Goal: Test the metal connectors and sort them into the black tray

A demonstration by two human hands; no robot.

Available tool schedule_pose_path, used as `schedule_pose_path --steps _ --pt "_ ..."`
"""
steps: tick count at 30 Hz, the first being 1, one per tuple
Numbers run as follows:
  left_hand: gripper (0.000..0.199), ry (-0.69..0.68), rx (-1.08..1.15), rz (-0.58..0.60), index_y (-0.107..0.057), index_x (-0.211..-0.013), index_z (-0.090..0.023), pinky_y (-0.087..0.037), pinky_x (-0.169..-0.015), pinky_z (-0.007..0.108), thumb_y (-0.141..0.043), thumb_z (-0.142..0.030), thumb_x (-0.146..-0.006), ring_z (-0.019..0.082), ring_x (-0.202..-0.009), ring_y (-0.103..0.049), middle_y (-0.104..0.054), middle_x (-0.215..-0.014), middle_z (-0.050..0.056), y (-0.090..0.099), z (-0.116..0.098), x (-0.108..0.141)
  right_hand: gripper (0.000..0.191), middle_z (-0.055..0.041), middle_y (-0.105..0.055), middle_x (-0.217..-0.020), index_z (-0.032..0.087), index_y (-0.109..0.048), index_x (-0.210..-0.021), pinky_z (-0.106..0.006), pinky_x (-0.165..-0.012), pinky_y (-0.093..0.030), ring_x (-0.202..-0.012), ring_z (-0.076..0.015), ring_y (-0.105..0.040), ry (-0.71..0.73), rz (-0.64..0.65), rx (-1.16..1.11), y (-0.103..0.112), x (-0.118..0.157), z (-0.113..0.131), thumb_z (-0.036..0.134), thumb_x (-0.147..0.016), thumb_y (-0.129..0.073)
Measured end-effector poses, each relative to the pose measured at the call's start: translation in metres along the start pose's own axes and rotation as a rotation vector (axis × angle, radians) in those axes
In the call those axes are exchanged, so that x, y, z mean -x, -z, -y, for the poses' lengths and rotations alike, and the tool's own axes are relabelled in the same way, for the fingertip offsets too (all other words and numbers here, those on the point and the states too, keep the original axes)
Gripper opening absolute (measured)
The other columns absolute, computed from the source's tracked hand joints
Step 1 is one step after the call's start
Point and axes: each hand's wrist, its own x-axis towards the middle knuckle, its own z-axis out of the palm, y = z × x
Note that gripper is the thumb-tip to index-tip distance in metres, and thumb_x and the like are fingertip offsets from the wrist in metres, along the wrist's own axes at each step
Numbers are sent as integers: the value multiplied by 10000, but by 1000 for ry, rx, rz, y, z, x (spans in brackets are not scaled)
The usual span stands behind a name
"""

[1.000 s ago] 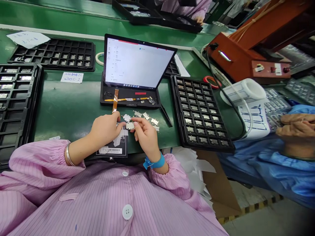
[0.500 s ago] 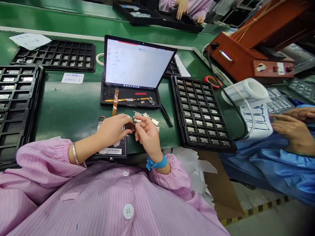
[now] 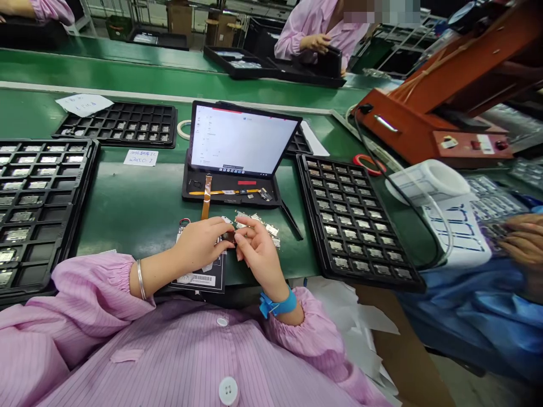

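A green assembly bench [image 3: 127, 209] runs across a factory floor, with another green line behind it where a person in pink [image 3: 314, 34] works at black trays. Near the bench's front edge, the left hand [image 3: 201, 244] and right hand [image 3: 258, 254] meet fingertip to fingertip, both pinching one small dark component [image 3: 229, 236] between them; it is mostly hidden by the fingers, so its exact shape cannot be told. Beneath the left hand lies a black barcoded card [image 3: 203, 274].

At twelve o'clock from the hands stands a propped tablet [image 3: 241, 138] on its black fixture [image 3: 231, 195], an orange flex ribbon [image 3: 206, 198] hanging toward the hands. At one o'clock is a scatter of loose metal modules [image 3: 258, 221]; at three o'clock a filled black parts tray [image 3: 354, 212]; at nine o'clock a large tray [image 3: 38, 203].

The part looks very light, stiff and thin, probably fragile at any contacts or connector. It is best held by its edges with a gentle fingertip pinch, not pressed on its faces.

A co-worker's hand [image 3: 524, 243] in a blue sleeve rests at far three o'clock.
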Motion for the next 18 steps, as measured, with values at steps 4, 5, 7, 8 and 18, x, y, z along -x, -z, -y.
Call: schedule_pose_path --steps 4,5,7,8,18 --pt "161 0 31 8 -622 -1050 -212 -464 -676 282 -613 -245 -892 150 -731 -613 -667 -1016 17 -1 0 -1 359 20 -561 -809 215 -488 -1177 -212 -361 -313 -470 -63 -498 14 -20 11 1 1 -5 346 -869 -617" --pt "158 3 42 7 -619 -1045 -211 -464 -673 281 -615 -231 -888 148 -723 -609 -665 -1017 16 -1 0 -1 350 19 -562 -811 213 -492 -1176 -210 -365 -316 -475 -63 -502 20 -25 16 1 1 -6 340 -872 -611" --pt "162 4 55 9 -615 -1039 -206 -462 -666 283 -622 -204 -877 147 -714 -602 -660 -1020 16 -1 -1 -1 337 20 -563 -807 208 -501 -1174 -208 -374 -321 -484 -63 -508 30 -34 22 2 2 -7 338 -879 -599" --pt "165 4 58 11 -613 -1037 -204 -460 -663 285 -624 -195 -873 148 -711 -599 -658 -1020 16 -1 -1 -1 334 21 -562 -801 208 -504 -1174 -207 -379 -326 -487 -64 -509 33 -37 23 2 3 -7 341 -881 -594" --pt "213 -1 126 48 -596 -1084 -196 -495 -815 338 -613 -162 -874 207 -942 -621 -638 -1067 50 -2 1 -2 300 23 -572 -767 200 -544 -1144 -210 -427 -361 -501 -70 -501 56 -45 46 2 5 -6 367 -897 -571"
